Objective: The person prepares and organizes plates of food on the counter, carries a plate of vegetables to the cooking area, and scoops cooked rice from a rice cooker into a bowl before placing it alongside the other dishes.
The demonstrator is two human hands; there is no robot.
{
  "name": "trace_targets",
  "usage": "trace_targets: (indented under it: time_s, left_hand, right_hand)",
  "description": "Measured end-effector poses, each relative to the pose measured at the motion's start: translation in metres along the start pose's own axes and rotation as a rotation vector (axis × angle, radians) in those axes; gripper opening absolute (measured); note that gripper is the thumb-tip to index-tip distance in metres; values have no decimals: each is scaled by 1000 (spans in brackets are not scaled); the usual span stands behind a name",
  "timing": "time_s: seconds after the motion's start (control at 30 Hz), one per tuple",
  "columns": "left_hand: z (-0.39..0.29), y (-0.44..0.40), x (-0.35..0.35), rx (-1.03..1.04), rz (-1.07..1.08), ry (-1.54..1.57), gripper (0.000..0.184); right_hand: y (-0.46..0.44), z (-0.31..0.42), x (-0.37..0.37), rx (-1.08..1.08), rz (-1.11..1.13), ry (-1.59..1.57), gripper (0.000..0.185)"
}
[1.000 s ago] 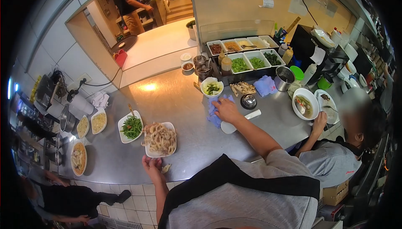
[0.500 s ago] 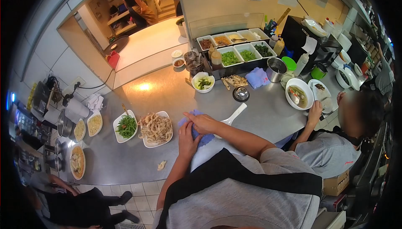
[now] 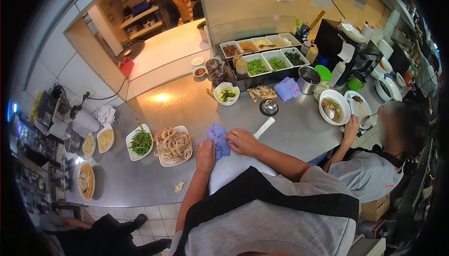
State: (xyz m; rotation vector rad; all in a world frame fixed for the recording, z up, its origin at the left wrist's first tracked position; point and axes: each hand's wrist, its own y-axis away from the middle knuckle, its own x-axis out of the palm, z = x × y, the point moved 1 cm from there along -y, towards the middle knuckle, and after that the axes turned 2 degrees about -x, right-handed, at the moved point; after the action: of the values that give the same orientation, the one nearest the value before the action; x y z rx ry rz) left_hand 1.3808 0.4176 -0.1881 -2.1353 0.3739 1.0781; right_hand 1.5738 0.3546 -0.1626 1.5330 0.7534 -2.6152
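Observation:
A crumpled blue cloth [image 3: 218,137] lies between my hands at the middle of the steel counter. My left hand [image 3: 206,157] grips its left lower part with bent fingers. On the other side my right hand [image 3: 244,142] has its fingertips closed on the cloth's right edge. Below the hands is a white board [image 3: 229,172], partly covered by my arm and apron. A white handle [image 3: 264,127] sticks out beyond my right forearm; the rest of that tool is hidden. Left of the cloth stands a square plate of fried, battered strips [image 3: 174,144].
A dish of green beans [image 3: 141,142], two plates of pale food and a bowl [image 3: 86,181] stand to the left. A scrap [image 3: 179,186] lies near the front edge. Ahead are a bell [image 3: 269,107] and topping tubs [image 3: 257,67]. A co-worker [image 3: 369,162] stands right beside a soup bowl [image 3: 334,108].
My hands, together on the cloth before, have moved apart, the right one to the right. The cloth is more bunched up. The person at the lower left has shifted.

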Motion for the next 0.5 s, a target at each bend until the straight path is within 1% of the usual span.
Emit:
trace_targets:
  time_s: [0.13,0.17,0.27,0.33,0.37,0.47,0.5]
  left_hand:
    - [1,3,-1,-6,-15,17,17]
    - [0,6,-3,-11,-17,24,18]
    - [-5,12,-15,-32,-39,138,26]
    - [-15,20,-28,-105,-70,226,31]
    - [-17,24,-32,-141,-88,269,34]
    - [-13,37,-33,-155,-240,316,39]
    - [-11,38,-33,-193,-231,350,38]
  right_hand:
    - [9,-25,-2,5,-12,131,24]
    - [10,-32,-6,35,-1,142,23]
    - [7,-48,-17,98,14,162,22]
    - [1,-48,-23,103,-1,158,23]
    - [-2,-43,-24,61,-37,120,24]
    - [-14,-15,-23,-73,-119,23,27]
    - [-20,-3,-20,-118,-134,5,28]
